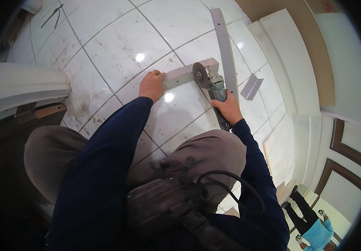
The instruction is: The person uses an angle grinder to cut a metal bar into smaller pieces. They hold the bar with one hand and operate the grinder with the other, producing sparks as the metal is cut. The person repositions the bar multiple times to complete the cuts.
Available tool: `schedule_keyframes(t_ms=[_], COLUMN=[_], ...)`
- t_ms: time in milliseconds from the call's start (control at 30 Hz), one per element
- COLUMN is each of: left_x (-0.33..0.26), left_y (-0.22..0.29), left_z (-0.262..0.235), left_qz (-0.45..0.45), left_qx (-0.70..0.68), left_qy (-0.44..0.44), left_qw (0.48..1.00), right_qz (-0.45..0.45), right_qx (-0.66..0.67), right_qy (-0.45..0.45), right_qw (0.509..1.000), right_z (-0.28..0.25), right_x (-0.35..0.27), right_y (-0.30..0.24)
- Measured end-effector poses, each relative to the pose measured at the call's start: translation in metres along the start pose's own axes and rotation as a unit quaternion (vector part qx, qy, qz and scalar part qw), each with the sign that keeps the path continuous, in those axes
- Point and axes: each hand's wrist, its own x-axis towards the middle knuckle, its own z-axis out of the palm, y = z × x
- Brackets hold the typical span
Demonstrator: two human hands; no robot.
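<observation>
A: The floor (118, 46) is of white glossy tiles, a little dirty, with white boards (291, 54) leaning at 2 o'clock.

B: And the hands?

A: The left hand (152, 85) presses flat on one end of a short grey metal bar (189, 73) on the tiles, I think to keep it from sliding. The right hand (230, 109) is clenched around the body of a grinder (212, 85); its disc stands upright at the bar's other end, at 12 o'clock from that hand.

B: What lies around?

A: A long metal strip (226, 50) runs just behind, toward 12 o'clock, and a small angle piece (251, 86) lies at 3 o'clock. Another person's legs (308, 215) show at 5 o'clock.
</observation>
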Motion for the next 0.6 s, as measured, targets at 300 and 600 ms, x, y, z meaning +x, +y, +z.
schedule_keyframes(t_ms=[300, 600], left_x=[0.016, 0.016], left_y=[0.001, 0.003], left_z=[0.003, 0.002], left_qz=[-0.029, -0.018], left_qx=[0.077, 0.082], left_qy=[-0.045, -0.048], left_qw=[0.996, 0.995], right_qz=[0.011, 0.042], right_qx=[-0.014, -0.038], right_qy=[-0.058, -0.077], right_qw=[0.998, 0.995], right_z=[0.006, 0.000], right_x=[0.021, 0.020], right_y=[-0.022, -0.031])
